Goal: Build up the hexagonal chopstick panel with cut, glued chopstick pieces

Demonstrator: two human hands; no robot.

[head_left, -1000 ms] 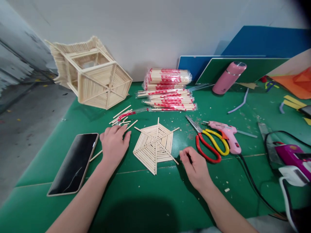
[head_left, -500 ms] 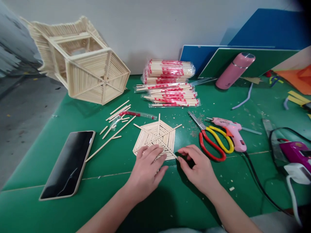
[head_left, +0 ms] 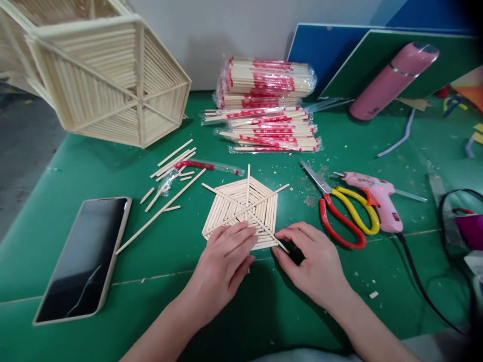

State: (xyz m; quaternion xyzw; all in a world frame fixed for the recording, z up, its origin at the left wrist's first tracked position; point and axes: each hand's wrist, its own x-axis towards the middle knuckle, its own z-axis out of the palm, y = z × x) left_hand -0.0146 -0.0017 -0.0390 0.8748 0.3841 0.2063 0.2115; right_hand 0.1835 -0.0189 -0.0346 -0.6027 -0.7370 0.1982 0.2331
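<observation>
On the green table, front and centre: hexagonal stick panel, lying flat between both hands, crossing sticks on top poking out past its edge. Left hand palm down over panel's near-left part, fingers extended and close together, slightly bent, thumb set apart; fingertips rest on the slats, nothing gripped. Right hand at panel's near-right corner, thumb and index finger on either side of the protruding stick end, index on the far side, thumb on the near side, other fingers curled under. Touching the stick; can't tell if it is pinched firmly.

Left of panel: loose sticks, long and short, plus a torn red-printed wrapper; longest stick runs down to the edge of the phone. Right of panel: scissors with red and yellow handles, blades apart from the panel, then pink glue gun. Behind: wrapped chopsticks piled up; far left, big stick-built structure, partly out of view. Pink flask before the green board.
</observation>
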